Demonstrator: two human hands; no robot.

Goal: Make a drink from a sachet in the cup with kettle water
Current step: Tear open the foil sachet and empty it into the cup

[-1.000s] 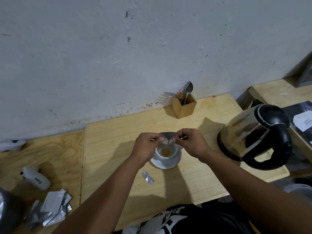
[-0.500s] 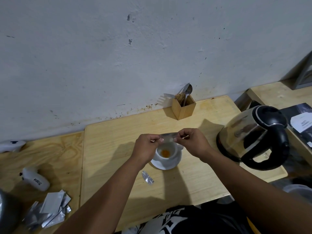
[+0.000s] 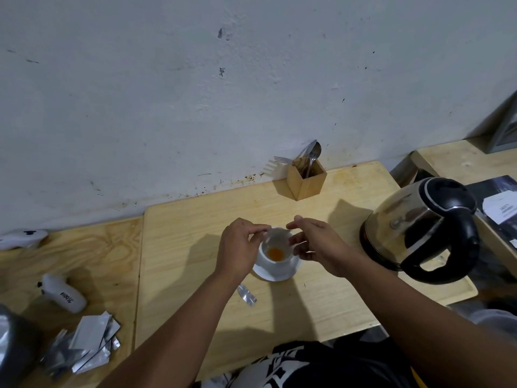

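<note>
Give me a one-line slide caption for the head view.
Left hand pinches a blurred sachet over the white cup holding orange powder; right hand beside it, kettle untouched.

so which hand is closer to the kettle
The right hand. It is just right of the cup, on the kettle's side with bare table between them. The left hand is on the cup's far side from the kettle.
</note>
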